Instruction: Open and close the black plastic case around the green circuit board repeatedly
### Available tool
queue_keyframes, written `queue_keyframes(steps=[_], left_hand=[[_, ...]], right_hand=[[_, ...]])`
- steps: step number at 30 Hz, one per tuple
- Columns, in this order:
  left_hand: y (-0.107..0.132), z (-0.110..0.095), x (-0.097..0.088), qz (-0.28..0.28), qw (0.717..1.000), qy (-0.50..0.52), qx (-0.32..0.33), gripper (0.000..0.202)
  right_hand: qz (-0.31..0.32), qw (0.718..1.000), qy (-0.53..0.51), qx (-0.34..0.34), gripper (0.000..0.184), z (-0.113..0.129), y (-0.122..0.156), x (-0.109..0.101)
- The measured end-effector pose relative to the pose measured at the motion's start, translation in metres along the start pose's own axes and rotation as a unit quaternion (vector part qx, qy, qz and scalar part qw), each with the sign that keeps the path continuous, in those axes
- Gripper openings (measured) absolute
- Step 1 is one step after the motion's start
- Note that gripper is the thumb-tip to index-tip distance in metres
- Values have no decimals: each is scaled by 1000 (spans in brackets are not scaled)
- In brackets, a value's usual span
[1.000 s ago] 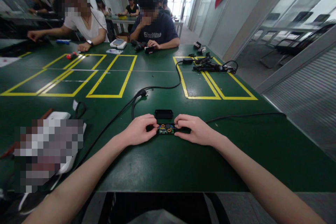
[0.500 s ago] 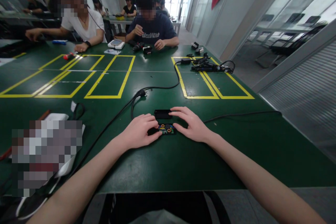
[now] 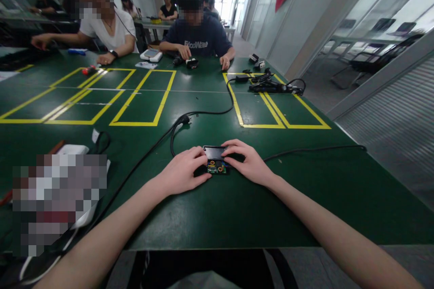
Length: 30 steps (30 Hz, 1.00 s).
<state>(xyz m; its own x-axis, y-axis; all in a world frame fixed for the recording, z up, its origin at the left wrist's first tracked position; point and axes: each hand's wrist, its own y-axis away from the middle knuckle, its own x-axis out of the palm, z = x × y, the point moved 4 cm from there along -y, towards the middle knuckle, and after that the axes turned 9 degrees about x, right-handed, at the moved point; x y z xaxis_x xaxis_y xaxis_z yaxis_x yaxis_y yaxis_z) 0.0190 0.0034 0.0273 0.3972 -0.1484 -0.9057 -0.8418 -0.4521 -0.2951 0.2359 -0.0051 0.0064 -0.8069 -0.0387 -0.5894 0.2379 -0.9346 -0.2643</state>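
A small green circuit board (image 3: pixel 217 169) with copper-coloured ring coils lies in front of me on the green table. My left hand (image 3: pixel 183 170) is closed on the board's left end, thumb at the near edge. Directly behind the board, a flat black cover (image 3: pixel 214 152) is tilted up, its glossy face towards me. My right hand (image 3: pixel 250 162) pinches the right end of this cover between thumb and fingers. The left fingertips are close to the cover's left end; I cannot tell if they touch it.
A black cable (image 3: pixel 152 149) with a plug (image 3: pixel 184 119) runs across the table to a black adapter (image 3: pixel 242 79). More black cabling (image 3: pixel 267 86) lies far right. A white device (image 3: pixel 74 150), partly blurred out, is at left. Two co-workers sit across the table beyond yellow tape rectangles (image 3: pixel 135 123).
The black cover has been tilted up and turned, so a glossy face shows instead of its dark hollow. My right fingers have closed on it. The left hand has hardly moved.
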Motion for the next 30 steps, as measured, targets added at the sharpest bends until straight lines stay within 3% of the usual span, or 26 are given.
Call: queue_keyframes(steps=[3, 11, 18, 30], left_hand=[[0, 0, -1, -32, 999, -4, 17, 14], [-2, 1, -3, -18, 999, -20, 29, 16], [-2, 1, -3, -20, 1000, -19, 5, 32], [-1, 2, -2, -19, 1000, -17, 5, 36]], right_hand=[[-10, 999, -44, 9, 16, 1, 0, 0], [15, 992, -118, 52, 35, -4, 2, 4], [13, 986, -148, 74, 33, -7, 2, 5], [19, 980, -175, 89, 34, -7, 3, 5]])
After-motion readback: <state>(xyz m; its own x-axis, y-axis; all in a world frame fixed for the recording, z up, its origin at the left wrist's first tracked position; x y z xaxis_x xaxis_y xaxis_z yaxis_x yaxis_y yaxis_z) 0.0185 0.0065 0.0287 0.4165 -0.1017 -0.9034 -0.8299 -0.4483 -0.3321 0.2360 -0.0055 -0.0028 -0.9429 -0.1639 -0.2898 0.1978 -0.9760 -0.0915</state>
